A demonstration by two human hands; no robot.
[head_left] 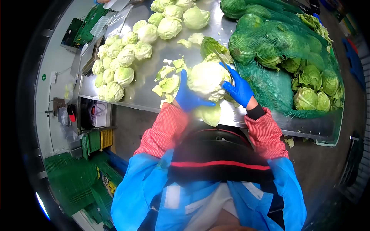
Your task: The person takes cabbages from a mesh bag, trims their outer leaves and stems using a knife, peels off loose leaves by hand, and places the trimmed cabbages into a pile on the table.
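Observation:
A pale trimmed cabbage (207,81) is between my two hands above the metal table. My left hand (189,92), in a blue glove, lies against its lower left side, thumb and fingers spread wide. On the other side, my blue-gloved right hand (239,87) has its fingers wrapped round a knife (224,64), whose dark narrow blade points up and left over the cabbage; the handle is hidden. A greener cabbage piece (212,46) sits just behind. Loose cut leaves (167,84) are scattered to the left, and a large leaf (209,114) hangs near the front edge.
Several trimmed cabbages (125,57) stand in a group on the left of the metal table (154,61). A green net bag (266,82) with untrimmed cabbages covers the right side. Green crates (73,184) stand at the lower left. Part of another person's hand (103,1) shows at the top.

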